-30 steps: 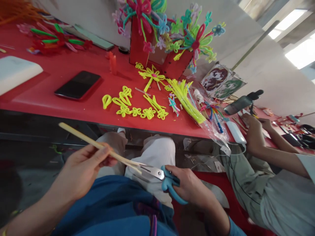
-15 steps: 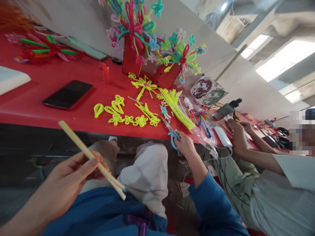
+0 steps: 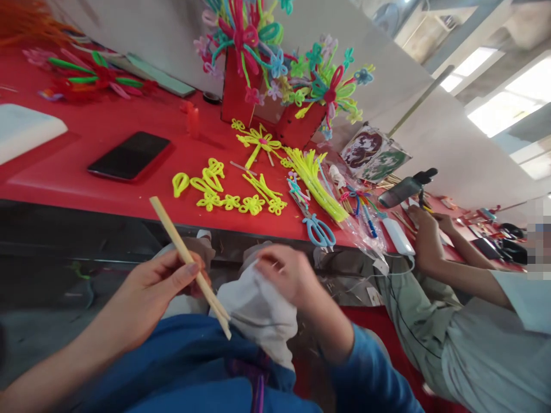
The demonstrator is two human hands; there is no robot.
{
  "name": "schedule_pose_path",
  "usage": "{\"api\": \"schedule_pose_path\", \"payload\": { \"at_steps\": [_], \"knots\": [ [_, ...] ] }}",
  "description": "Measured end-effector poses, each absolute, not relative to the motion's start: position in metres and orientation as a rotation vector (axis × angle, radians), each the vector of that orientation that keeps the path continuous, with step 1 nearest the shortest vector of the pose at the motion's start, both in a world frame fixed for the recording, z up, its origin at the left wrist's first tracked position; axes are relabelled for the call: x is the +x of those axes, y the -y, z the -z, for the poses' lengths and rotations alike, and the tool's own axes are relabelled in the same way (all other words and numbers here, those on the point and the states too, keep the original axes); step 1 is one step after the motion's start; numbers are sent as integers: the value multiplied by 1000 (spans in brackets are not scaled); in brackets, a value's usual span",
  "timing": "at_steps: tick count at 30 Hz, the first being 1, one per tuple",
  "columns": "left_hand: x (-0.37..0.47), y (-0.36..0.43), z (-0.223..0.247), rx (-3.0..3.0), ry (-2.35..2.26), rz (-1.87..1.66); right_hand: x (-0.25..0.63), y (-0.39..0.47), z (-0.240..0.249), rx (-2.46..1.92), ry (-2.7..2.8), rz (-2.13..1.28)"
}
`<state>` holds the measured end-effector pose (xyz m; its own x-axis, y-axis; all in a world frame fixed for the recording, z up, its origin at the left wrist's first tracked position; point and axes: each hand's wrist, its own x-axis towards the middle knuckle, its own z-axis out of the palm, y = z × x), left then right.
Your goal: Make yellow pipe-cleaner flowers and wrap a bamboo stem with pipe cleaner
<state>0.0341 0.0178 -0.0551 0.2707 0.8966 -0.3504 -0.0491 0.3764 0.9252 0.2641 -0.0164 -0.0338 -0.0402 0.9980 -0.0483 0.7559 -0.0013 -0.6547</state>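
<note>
My left hand (image 3: 166, 287) is closed round a pair of pale wooden chopsticks (image 3: 174, 232), slanted above my lap and splayed a little at the lower end. My right hand (image 3: 286, 275), slightly blurred, hovers over my light trousers with loosely curled fingers; I see nothing in it. Blue-handled scissors (image 3: 318, 229) lie at the table's front edge, beyond that hand. Beside them is a bundle of yellow pipe cleaners (image 3: 316, 186). Small yellow pipe-cleaner flowers (image 3: 252, 204) and loops (image 3: 181, 184) rest on the red table (image 3: 142, 203).
Colourful pipe-cleaner bouquets stand in red boxes (image 3: 241, 92) at the back. A black phone (image 3: 131, 155) lies on the left, with a larger yellow flower (image 3: 260, 140) near the boxes. To the right are a white power bank (image 3: 398, 236) and a co-worker's arms (image 3: 430, 246).
My right hand has let go of the scissors, leaving them on the table edge, and has moved back over my lap. My left hand still holds the chopsticks.
</note>
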Motion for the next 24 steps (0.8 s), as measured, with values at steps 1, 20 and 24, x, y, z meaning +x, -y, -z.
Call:
{"api": "schedule_pose_path", "payload": {
  "at_steps": [1, 20, 24],
  "knots": [
    [36, -18, 52, 1011, -1112, -784, 246, 25, 35, -1677, 1863, -924],
    [31, -24, 66, 1443, -1089, -486, 195, 44, 83, -1474, 1563, -1341],
    [27, -24, 65, 1542, -1093, -461, 197, 42, 75, -1513, 1769, -1174]
  ]
}}
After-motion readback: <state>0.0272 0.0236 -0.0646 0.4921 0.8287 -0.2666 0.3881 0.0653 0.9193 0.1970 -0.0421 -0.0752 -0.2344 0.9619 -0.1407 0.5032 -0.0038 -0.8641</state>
